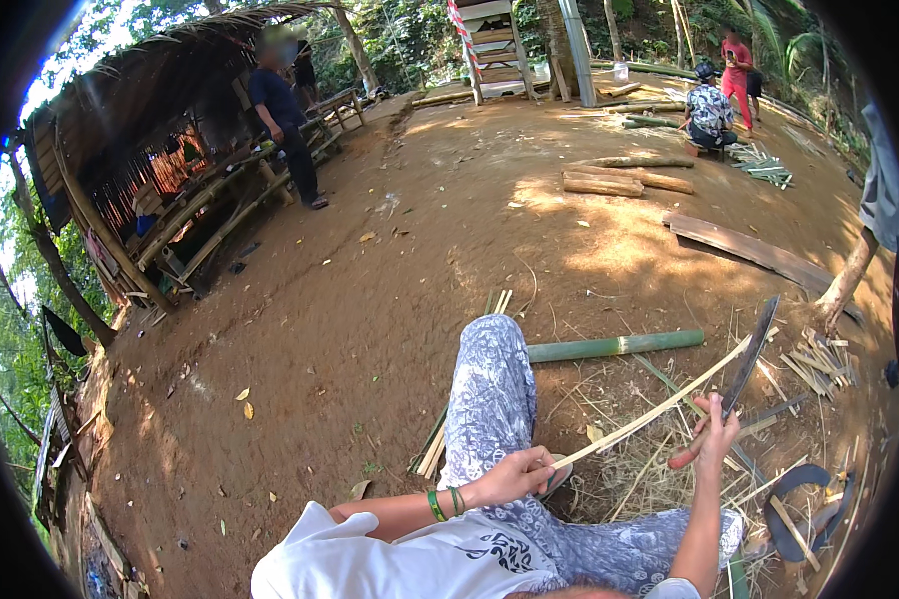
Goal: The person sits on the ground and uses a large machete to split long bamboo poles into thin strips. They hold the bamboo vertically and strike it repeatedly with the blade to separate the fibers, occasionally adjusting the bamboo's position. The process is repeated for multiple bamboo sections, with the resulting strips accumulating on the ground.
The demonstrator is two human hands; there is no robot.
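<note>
The person's left hand [519,475] was found nearly closed, thumb and fingers pinched on the lower end of a long pale strip [634,424], apparently bamboo; two green bands [437,504] were noted at that wrist. The strip slanted upward to the right, above the ground and clear of the raised knee, its far end lying across the line of the blade; whether the two touched could not be determined. The right hand [715,435] was curled around the brown handle of a large knife [749,361], whose dark blade pointed up and away from the body. The person was seated low, in patterned trousers [489,399] and a white shirt [400,559]. A green bamboo pole [617,345] lay on the bare earth just beyond the raised knee. Fine shavings [624,474] littered the ground beneath the strip. A heap of short split pieces [819,361] lay to the right of the blade, and a dark curved object [797,511], its nature unclear, lay near the right forearm. Farther off were a long plank [749,250], several logs [629,183] and a thatched shelter [135,200]. A person in dark clothing [288,120] stood by the shelter; another, in red [737,70], stood at the far right, near a crouched person in a patterned shirt [709,110].
</note>
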